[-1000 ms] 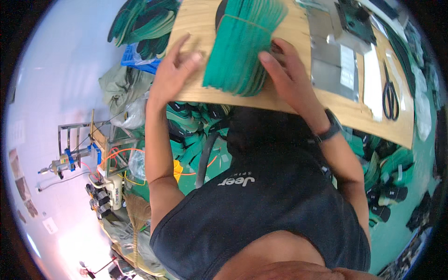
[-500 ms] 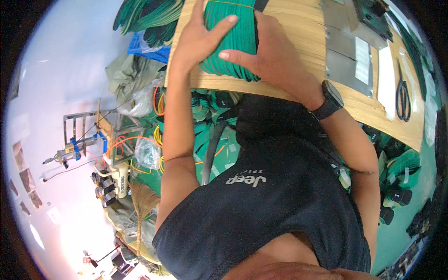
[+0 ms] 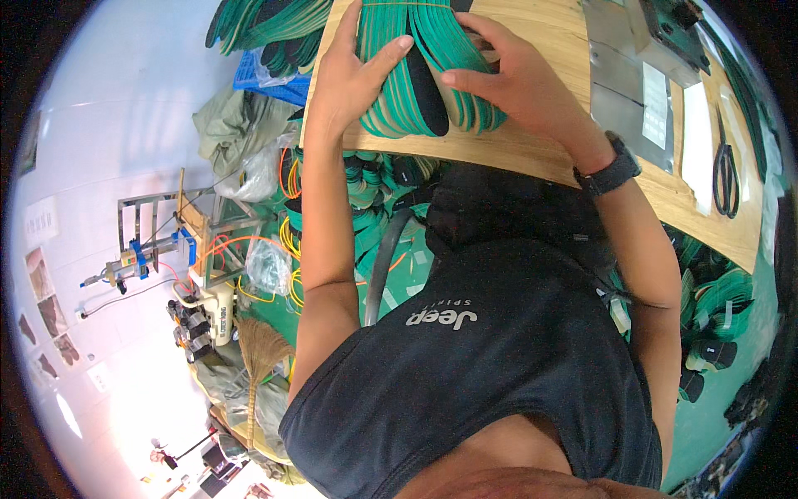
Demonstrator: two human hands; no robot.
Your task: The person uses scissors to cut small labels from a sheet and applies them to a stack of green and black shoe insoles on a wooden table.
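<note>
Flanking a banded green bundle (image 3: 391,104) with both grips, near the front edge of our tabletop (image 3: 559,37).
Left grip (image 3: 345,87) against its left side, thumb over the layers; fingertips run out of view, so we cannot tell how firmly it closes. Right grip (image 3: 532,91) clasping the right-hand part between thumb and forefinger. Bundle directly between the two, neither nearer; long axis pointing away from us, near ends rounded and parted in two, a smooth black face showing at the split. Thin, flexible-looking layers, green with pale lines; narrow yellowish band (image 3: 424,6) across. Farther out, we list: pale wood-grain surface; flat grey metal plate (image 3: 619,91) and black scissors (image 3: 726,183), right; blue plastic crate (image 3: 270,81), left.
</note>
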